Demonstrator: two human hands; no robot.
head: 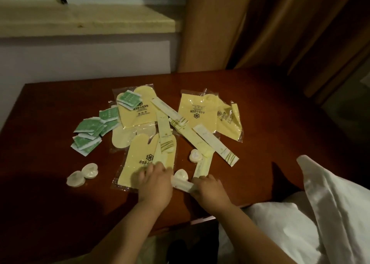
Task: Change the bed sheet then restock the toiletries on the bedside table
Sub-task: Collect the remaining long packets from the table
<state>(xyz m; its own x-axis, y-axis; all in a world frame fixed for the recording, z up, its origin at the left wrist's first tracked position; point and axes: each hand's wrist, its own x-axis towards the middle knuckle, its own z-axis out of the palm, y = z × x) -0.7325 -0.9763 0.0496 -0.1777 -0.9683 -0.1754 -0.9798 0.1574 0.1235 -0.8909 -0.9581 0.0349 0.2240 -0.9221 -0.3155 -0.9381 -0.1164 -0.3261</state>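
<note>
Toiletries lie scattered over the dark wooden bedside table (260, 111): several yellow mitt-shaped packets (138, 111), long pale toothbrush sleeves (212, 141), green sachets (90, 131) and small round wrapped soaps (90, 170). My left hand (155, 181) lies on the lower end of a yellow packet (138, 159), fingers spread over it and blurred. My right hand (208, 187) grips one end of a pale sleeve (181, 183) lying across the table's front. A round soap (181, 174) sits just above that sleeve, between my hands.
A white pillow and sheet (320, 213) press against the table's right front corner. Brown curtains (280, 27) hang behind the table at the right. A pale window ledge (86, 21) and wall stand behind at the left. The table's left front lies in shadow.
</note>
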